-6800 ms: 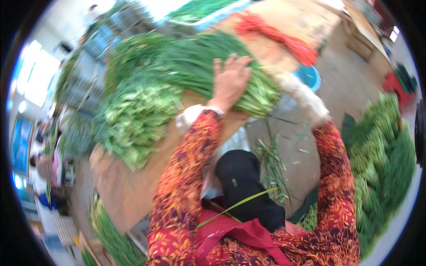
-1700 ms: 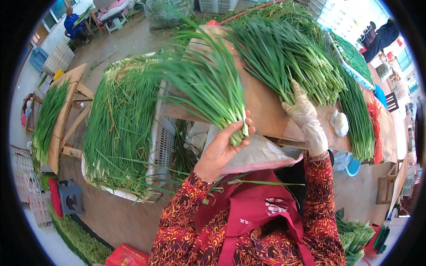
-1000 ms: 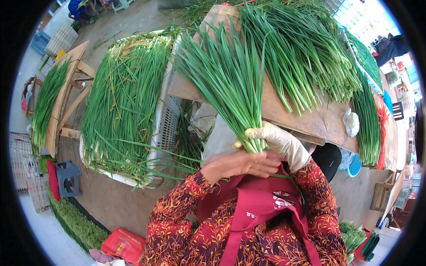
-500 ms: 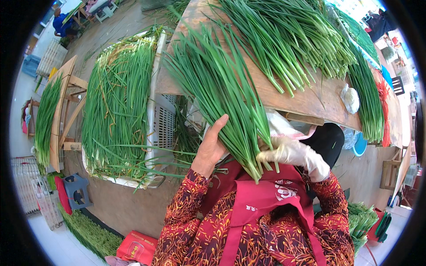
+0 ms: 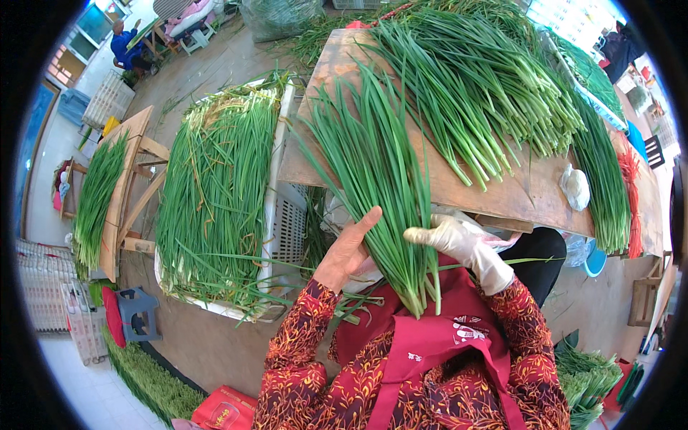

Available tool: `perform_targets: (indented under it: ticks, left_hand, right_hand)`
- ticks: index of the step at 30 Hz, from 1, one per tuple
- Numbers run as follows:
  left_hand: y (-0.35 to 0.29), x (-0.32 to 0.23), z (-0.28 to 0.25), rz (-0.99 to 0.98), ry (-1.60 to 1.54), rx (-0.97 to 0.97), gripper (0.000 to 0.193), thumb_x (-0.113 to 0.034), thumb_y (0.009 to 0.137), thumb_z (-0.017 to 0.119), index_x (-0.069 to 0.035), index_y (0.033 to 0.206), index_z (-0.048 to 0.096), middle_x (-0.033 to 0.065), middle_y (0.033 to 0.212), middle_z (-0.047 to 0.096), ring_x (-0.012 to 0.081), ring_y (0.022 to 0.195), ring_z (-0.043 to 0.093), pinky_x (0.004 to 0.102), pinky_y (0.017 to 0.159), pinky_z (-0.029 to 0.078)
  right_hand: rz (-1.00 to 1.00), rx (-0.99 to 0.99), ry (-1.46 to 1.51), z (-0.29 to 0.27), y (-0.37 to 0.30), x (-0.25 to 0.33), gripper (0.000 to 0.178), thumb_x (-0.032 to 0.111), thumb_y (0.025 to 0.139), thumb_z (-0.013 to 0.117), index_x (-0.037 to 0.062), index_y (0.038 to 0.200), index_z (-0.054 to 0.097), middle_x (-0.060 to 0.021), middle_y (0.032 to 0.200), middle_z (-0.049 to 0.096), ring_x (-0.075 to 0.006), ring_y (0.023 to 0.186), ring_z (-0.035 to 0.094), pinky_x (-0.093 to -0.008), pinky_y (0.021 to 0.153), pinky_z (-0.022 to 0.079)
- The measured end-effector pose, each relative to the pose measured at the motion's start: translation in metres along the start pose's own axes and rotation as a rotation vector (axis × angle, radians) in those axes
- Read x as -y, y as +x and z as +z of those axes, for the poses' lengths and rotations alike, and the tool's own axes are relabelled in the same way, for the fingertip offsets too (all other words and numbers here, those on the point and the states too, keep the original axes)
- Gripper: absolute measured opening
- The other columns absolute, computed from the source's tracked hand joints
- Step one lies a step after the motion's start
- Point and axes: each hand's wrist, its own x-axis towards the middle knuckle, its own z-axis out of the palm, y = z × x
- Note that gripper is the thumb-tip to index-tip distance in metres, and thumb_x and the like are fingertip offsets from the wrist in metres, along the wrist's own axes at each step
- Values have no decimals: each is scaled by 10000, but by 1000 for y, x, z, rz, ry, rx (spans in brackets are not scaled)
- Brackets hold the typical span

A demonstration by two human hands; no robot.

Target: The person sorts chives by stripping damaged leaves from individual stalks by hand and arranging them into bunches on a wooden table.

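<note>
A bunch of garlic chives [image 5: 383, 172] slants across my front, its leafy tips over the table's near edge and its pale stem ends above my red apron [image 5: 430, 351]. My bare left hand [image 5: 349, 251] cradles it from the left, thumb along the side and fingers hidden under the stems. On the other side my right hand [image 5: 466, 247], in a whitish glove, has its thumb laid over the stems. The right fingers are partly hidden behind the bunch. A few loose leaves stick out beside both hands.
A wooden table [image 5: 534, 186] ahead bears a big heap of chives [image 5: 494, 93], a small white plastic bag [image 5: 574, 188] and red ties [image 5: 630, 201]. To the left stands a white crate [image 5: 288, 215] heaped with chives. A blue-grey stool [image 5: 137, 312] is at the lower left.
My right hand has moved up from the stem ends to the middle of the bunch, its thumb now across the stems. The left hand keeps its hold. The whole view has shifted slightly.
</note>
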Motion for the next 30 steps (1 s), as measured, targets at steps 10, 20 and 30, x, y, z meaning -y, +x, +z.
perform_targets:
  ticks: [10,20,30]
  left_hand:
    - [-28,-72,98,625,565,-23,454,-210,691,667,3,1053,497,81,975,559,173,872,530,287,801,411]
    - [18,-155,114,881,851,136,409,-182,674,693,-9,1012,540,40,935,575,122,843,523,251,776,406]
    - [23,-180,126,713,759,443,435,-170,724,633,-16,1090,457,98,980,569,175,956,509,301,834,414]
  right_hand:
    - [-484,-91,-148,5,-30,94,493,284,699,653,30,1087,485,-68,900,596,-131,820,550,-253,727,446]
    - [-790,-165,-141,-34,21,160,378,217,689,683,38,997,557,-10,851,586,-87,736,513,-247,641,432]
    - [-756,95,-233,-28,58,177,538,428,688,633,25,1027,526,-74,876,579,-167,803,532,-281,720,419]
